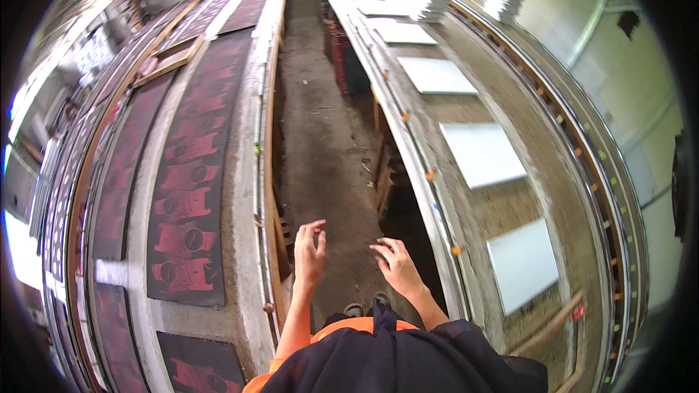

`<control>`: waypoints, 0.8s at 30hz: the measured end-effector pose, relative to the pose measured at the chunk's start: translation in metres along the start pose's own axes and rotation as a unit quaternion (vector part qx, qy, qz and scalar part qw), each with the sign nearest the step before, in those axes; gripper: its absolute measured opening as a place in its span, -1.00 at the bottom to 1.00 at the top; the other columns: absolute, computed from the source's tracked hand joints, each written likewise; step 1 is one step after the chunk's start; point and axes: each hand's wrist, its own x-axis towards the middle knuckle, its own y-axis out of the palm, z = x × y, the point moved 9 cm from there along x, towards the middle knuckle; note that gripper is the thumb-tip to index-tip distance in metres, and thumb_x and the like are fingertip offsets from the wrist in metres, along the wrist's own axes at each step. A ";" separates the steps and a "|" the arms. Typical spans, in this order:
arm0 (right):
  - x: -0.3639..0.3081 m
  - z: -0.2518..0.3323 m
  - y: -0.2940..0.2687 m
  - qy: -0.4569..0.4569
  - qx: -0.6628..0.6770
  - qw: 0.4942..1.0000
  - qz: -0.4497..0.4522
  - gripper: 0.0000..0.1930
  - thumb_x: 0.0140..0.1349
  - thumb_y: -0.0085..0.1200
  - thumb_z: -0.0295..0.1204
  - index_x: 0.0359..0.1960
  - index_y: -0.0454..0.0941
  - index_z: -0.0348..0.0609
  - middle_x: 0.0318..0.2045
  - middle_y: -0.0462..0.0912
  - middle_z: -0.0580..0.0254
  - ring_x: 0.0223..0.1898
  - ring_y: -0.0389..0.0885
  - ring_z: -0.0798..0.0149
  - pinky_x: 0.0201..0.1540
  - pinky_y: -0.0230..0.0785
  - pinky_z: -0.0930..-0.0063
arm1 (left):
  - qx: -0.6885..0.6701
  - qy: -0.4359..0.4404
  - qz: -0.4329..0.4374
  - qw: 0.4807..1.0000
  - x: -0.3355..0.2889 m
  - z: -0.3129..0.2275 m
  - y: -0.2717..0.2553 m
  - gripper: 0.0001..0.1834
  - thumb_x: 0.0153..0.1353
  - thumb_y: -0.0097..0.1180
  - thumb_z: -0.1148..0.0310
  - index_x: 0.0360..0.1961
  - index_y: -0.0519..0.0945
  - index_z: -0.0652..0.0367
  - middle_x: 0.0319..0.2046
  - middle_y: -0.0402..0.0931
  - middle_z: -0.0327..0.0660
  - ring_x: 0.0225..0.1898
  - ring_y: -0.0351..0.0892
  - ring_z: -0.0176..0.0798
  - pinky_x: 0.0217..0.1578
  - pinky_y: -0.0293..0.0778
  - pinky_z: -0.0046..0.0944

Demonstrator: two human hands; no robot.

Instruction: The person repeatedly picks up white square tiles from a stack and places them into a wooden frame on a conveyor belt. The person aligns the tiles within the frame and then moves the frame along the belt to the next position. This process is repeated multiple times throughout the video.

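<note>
My left hand (pixel 310 256) hovers over the aisle with fingers loosely bent and nothing in it, nearest the edge of the left table (pixel 246 236). Opposite it, my right hand (pixel 397 265) is raised with its fingers apart, also holding nothing, closer to the right table (pixel 477 266). Dark panels with red printed shapes (pixel 186 196) lie in long rows on the left table. Along the right one, white rectangular sheets (pixel 523 266) are laid out singly, one behind another.
A narrow concrete aisle (pixel 317 138) runs between the tables. Stacks of white sheets (pixel 428 4) stand farther back on the right. One wooden frame (pixel 169 60) rests on the left table; another wooden frame (pixel 547 326) lies at the near right. Orange-marked rails (pixel 430 175) line the right table.
</note>
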 end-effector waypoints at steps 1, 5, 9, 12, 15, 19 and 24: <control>0.006 -0.013 0.014 0.007 0.007 1.000 0.006 -0.74 0.00 0.06 -0.58 -0.20 0.51 -0.17 -0.17 0.46 0.11 -0.08 0.42 0.06 0.00 0.29 0.28 | -0.007 -0.026 -0.005 1.000 0.001 0.018 -0.001 -0.78 0.15 -0.03 0.51 -0.15 0.48 0.22 -0.26 0.43 -0.06 -0.20 0.48 -0.10 -0.13 0.36 -0.20; 0.049 -0.048 0.040 0.029 0.025 0.999 0.025 -0.77 0.02 0.03 -0.58 -0.23 0.53 -0.17 -0.18 0.48 0.11 -0.10 0.42 0.06 -0.01 0.30 0.29 | -0.027 -0.095 -0.021 0.995 0.020 0.064 0.003 -0.78 0.16 -0.04 0.52 -0.16 0.51 0.22 -0.27 0.47 -0.09 -0.19 0.50 -0.15 -0.12 0.37 -0.26; 0.117 -0.092 0.058 0.043 0.038 0.998 -0.008 -0.79 0.04 0.02 -0.58 -0.24 0.52 -0.19 -0.21 0.49 0.11 -0.12 0.43 0.06 -0.02 0.31 0.29 | 0.031 -0.085 -0.024 0.996 0.081 0.086 0.016 -0.79 0.13 0.00 0.49 -0.18 0.53 0.19 -0.26 0.47 -0.08 -0.14 0.44 -0.09 -0.06 0.32 -0.21; 0.176 -0.143 0.085 0.058 0.066 0.996 -0.021 -0.80 0.05 0.02 -0.57 -0.24 0.52 -0.19 -0.22 0.49 0.10 -0.12 0.44 0.05 -0.03 0.31 0.29 | 0.076 -0.052 -0.008 0.996 0.142 0.107 0.034 -0.79 0.11 0.02 0.48 -0.19 0.52 0.17 -0.22 0.45 -0.08 -0.09 0.38 -0.03 -0.02 0.28 -0.15; 0.243 -0.177 0.101 0.098 0.124 0.987 -0.027 -0.81 0.08 0.00 -0.55 -0.24 0.52 -0.21 -0.23 0.50 0.05 -0.15 0.46 0.02 -0.06 0.32 0.27 | 0.100 -0.054 0.006 0.994 0.199 0.122 0.041 -0.77 0.08 0.05 0.48 -0.19 0.52 0.15 -0.17 0.42 -0.10 -0.05 0.35 -0.04 0.00 0.27 -0.14; 0.345 -0.200 0.100 0.090 0.143 0.983 -0.064 -0.82 0.13 -0.05 -0.57 -0.24 0.52 -0.23 -0.23 0.50 0.03 -0.17 0.48 0.03 -0.08 0.34 0.29 | 0.108 -0.034 -0.028 0.993 0.293 0.114 0.030 -0.76 0.08 0.05 0.51 -0.18 0.52 0.16 -0.14 0.40 -0.11 -0.04 0.34 -0.05 0.02 0.25 -0.16; 0.469 -0.208 0.096 0.073 0.149 0.981 -0.099 -0.82 0.17 -0.09 -0.56 -0.21 0.52 -0.24 -0.22 0.50 0.04 -0.17 0.50 0.05 -0.12 0.37 0.31 | 0.075 -0.037 -0.054 0.995 0.402 0.121 0.032 -0.76 0.10 0.02 0.50 -0.16 0.52 0.17 -0.11 0.40 -0.09 0.00 0.34 -0.05 0.05 0.22 -0.17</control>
